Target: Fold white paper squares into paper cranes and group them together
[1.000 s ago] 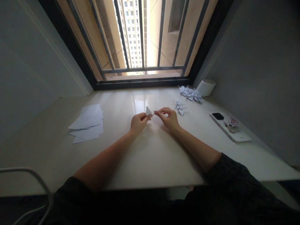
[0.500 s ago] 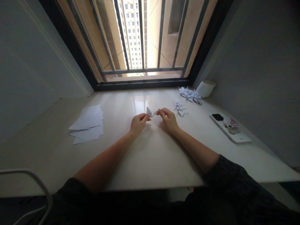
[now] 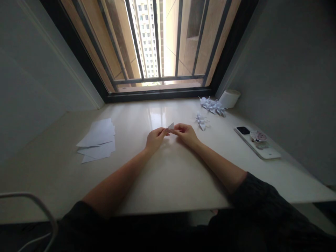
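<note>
A small piece of folded white paper [image 3: 171, 126] is pinched between my two hands, just above the middle of the counter. My left hand [image 3: 155, 138] grips it from the left with thumb and forefinger. From the right, my right hand [image 3: 187, 134] has its thumb and curled fingers closed on the same paper. Only a pointed tip shows above the fingertips; the rest is covered. Folded paper cranes [image 3: 201, 122] lie on the counter beyond my right hand, and a larger heap of cranes [image 3: 213, 106] lies farther back.
White paper sheets [image 3: 97, 136] lie in a loose stack at left on the pale counter [image 3: 168, 182]. A phone [image 3: 257, 142] with a round grip rests at right. A white roll or cup [image 3: 230, 98] stands by the barred window. A cable [image 3: 39, 203] loops at lower left.
My right hand has shifted left until its fingertips meet those of my left hand. The folded paper has turned, its tip now leaning right.
</note>
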Demonstrator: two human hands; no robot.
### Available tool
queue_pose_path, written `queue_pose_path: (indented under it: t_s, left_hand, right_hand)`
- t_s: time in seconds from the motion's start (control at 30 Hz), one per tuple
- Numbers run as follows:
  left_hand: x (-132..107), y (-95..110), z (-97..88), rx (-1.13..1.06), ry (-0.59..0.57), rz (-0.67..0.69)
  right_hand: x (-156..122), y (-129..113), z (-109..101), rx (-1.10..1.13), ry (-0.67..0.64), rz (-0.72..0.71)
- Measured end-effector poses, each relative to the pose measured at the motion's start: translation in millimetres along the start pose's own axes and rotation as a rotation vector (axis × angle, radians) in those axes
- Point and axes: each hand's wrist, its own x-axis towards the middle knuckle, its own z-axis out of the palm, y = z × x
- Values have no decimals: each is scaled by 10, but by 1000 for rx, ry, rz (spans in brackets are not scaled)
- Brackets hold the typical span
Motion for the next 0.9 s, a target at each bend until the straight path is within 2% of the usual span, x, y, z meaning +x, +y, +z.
queue_pose_path:
  t_s: [0.17, 0.27, 0.4, 0.57, 0.9]
  left_hand:
    - [17, 15, -4, -157, 151, -56]
    - [33, -11, 6, -208, 197, -23]
    - [36, -32, 16, -224, 195, 33]
    - [20, 12, 7, -209, 193, 28]
    - [25, -10, 6, -200, 146, 42]
  right_hand:
    - [-6, 6, 24, 141, -30, 11]
    - [-21, 0, 37, 110, -42, 23]
    - [-33, -13, 27, -2, -70, 3]
    - [-41, -30, 23, -119, -90, -5]
    - [-51, -47, 0, -151, -171, 3]
